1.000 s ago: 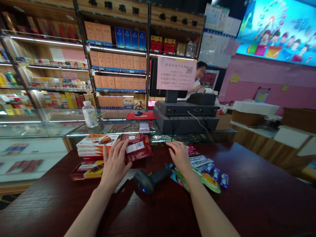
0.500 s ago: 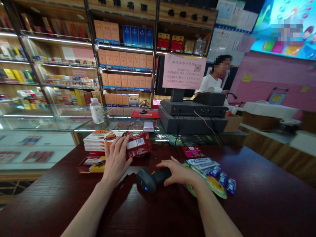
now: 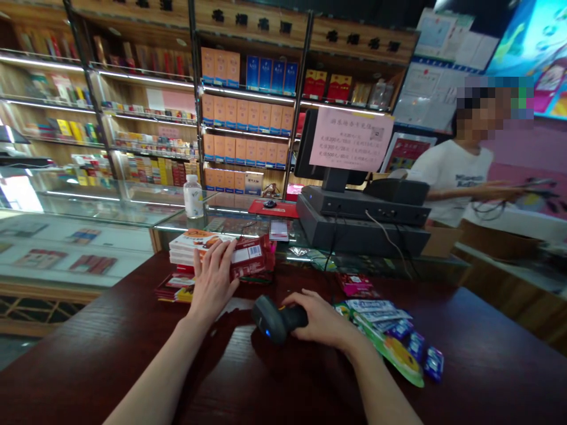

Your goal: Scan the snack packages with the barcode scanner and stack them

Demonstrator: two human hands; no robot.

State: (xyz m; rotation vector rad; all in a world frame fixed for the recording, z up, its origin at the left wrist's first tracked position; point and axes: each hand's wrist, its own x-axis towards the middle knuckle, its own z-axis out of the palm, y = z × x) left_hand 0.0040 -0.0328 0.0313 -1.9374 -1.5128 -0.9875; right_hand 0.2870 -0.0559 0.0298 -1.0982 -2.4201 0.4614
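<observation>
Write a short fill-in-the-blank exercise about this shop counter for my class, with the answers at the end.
1. The right hand grips a dark handheld ____.
2. The red packet lies to the ____ of the left hand.
3. The T-shirt on the person behind the counter is ____.

Answers: barcode scanner; right; white

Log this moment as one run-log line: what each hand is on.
left hand: resting on red snack packet | right hand: holding barcode scanner | nearby: snack boxes, candy packets
</observation>
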